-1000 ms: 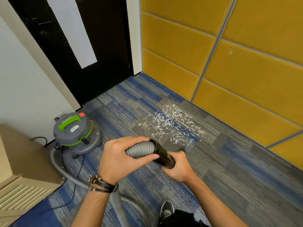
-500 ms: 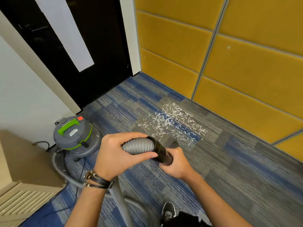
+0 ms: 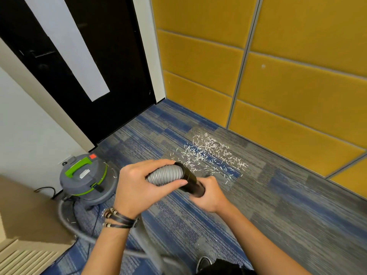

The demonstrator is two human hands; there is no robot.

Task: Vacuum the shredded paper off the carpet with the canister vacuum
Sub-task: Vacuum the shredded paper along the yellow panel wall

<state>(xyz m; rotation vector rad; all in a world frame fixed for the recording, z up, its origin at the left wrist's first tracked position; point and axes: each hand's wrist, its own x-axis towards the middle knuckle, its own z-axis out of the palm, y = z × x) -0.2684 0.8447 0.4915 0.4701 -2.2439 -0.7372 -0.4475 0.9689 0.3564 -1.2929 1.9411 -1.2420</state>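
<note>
The shredded paper lies in one loose patch on the carpet, near the foot of the yellow wall panels and just beyond your hands. None of it looks collected yet.

Your left hand is wrapped round the ribbed grey hose, thumb below and fingers over the top. Your right hand is curled round the far end of the black tube that the hose runs into. That hand hides the tube's mouth, so you cannot tell from here which way it points. The tube is held up off the carpet, short of the patch.

Behind your left arm, the hose drops to the floor and loops back to the canister vacuum, which stands by the white wall with its cord trailing behind it.

Several things could go wrong from here:

- The shreds are light. A fast sweep of the tube, or a drag of the hose across the patch, would probably scatter them towards the wall.
- The loop of hose runs close to your shoe. Stepping forward over it could snag your foot or pull the canister over.
- Reaching far could tighten the hose and tug at the cord.
- A few stray shreds lie beside the canister, well apart from the main patch, and are easy to miss.
</note>
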